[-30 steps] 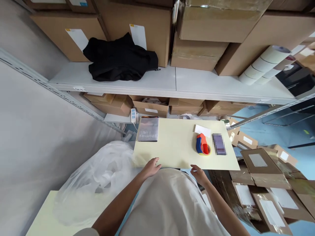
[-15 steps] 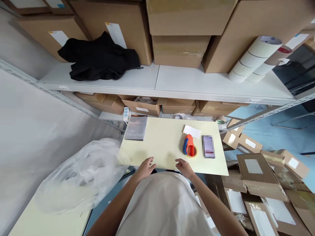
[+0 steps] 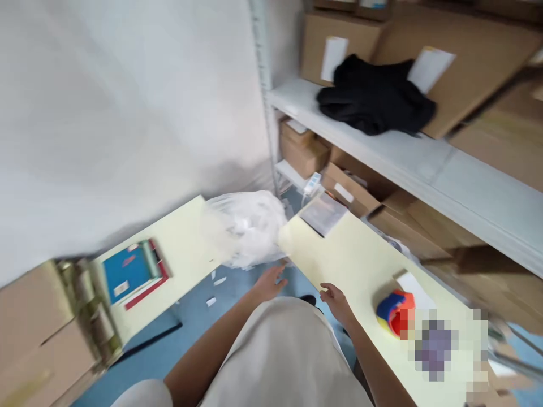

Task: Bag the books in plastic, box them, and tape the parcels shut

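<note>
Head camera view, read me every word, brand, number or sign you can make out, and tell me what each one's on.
No text can be read.
Blue book: red marking and white sticker, too blurred.
Grey booklet on the pale table: no legible words.
White labels on the cardboard boxes above the shelf: too blurred.
White label on the open box below: too small.
Purple item: pixelated, unreadable.

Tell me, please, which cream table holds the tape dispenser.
The right table, beside the shelving, holds the tape dispenser; the left table holds a flat blue item.
</note>
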The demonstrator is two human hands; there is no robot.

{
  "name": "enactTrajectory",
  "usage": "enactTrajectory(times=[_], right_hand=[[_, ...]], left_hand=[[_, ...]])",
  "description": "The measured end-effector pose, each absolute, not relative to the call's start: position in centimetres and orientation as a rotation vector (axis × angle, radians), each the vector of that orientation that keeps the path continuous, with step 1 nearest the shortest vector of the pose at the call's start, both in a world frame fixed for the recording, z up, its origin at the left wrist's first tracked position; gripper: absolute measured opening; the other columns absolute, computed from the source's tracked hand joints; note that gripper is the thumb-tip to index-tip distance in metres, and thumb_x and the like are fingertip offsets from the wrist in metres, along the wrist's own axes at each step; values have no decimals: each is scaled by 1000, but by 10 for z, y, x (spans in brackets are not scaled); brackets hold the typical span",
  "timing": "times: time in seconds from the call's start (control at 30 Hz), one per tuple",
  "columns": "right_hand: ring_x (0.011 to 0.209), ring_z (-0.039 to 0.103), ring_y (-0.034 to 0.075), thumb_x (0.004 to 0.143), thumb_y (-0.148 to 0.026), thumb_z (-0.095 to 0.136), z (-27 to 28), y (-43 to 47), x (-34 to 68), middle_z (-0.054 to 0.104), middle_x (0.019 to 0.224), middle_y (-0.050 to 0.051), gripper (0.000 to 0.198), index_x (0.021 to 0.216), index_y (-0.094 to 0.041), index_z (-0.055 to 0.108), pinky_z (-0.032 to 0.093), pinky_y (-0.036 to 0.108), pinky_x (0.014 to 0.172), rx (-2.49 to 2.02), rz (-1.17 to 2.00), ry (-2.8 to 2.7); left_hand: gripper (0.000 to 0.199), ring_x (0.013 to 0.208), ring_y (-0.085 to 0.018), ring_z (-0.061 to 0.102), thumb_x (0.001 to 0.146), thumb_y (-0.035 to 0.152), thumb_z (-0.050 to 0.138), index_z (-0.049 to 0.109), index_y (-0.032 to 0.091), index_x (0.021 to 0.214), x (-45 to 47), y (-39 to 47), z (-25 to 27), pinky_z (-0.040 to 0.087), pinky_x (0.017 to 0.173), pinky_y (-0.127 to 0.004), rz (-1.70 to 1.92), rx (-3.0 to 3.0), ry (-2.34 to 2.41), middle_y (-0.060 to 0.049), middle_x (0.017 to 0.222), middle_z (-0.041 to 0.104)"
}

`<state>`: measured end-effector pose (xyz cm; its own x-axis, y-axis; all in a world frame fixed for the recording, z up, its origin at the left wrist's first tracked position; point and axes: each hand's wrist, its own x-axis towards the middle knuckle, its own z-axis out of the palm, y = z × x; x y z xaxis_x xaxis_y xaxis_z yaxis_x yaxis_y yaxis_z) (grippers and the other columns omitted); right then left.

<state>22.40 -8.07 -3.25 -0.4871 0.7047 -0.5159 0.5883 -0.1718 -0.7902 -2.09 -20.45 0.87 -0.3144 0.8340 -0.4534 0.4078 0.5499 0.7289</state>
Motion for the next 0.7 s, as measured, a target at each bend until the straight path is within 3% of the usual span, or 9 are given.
enactTrajectory(times=[0.17, 0.27, 0.37, 0.5, 0.57, 0.7], right_hand=[[72, 65, 21, 72, -49, 58, -26, -99, 135, 66, 74, 5, 47, 104, -16, 63, 52, 35, 73, -1345, 1870, -2026], [74, 65, 21, 74, -47, 60, -16, -114, 86, 67, 76, 6, 45, 106, -16, 64, 52, 36, 75, -1161, 1925, -2209], [76, 65, 21, 75, -45, 60, -2, -122, 52, 69, 81, 6, 42, 106, -17, 66, 52, 36, 77, -954, 1931, -2409], [81, 66, 21, 77, -43, 59, 6, -118, 28, 70, 87, 7, 40, 107, -17, 66, 52, 37, 82, -732, 1955, -2521], [81, 66, 21, 77, -43, 59, 2, -114, 21, 70, 86, 7, 39, 105, -17, 66, 52, 37, 82, -666, 2004, -2534], [76, 66, 21, 74, -44, 59, -16, -115, 6, 69, 79, 6, 39, 101, -16, 66, 53, 37, 77, -610, 2120, -2568]], left_hand=[[33, 96, -25, 64, 82, 33, 53, 62, 19, 110, -77, -279, 13, 49, 87, -36, 798, 813, 2057, -11, 111, 67], [22, 84, -23, 63, 85, 35, 47, 63, 19, 83, -97, -323, 14, 47, 81, -35, 882, 655, 2179, -8, 87, 67], [32, 70, -20, 58, 89, 34, 38, 53, 20, 65, -98, -354, 15, 46, 74, -35, 963, 493, 2278, -4, 67, 59], [15, 73, -18, 59, 85, 22, 41, 56, 19, 83, -76, -376, 11, 47, 72, -33, 1087, 276, 2374, -4, 80, 62], [18, 75, -17, 61, 80, 19, 46, 56, 18, 94, -60, -381, 9, 49, 72, -32, 1157, 147, 2379, -6, 91, 64], [19, 76, -19, 64, 78, 27, 52, 59, 17, 93, -33, -393, 8, 50, 71, -33, 1196, -30, 2342, -7, 88, 67]])
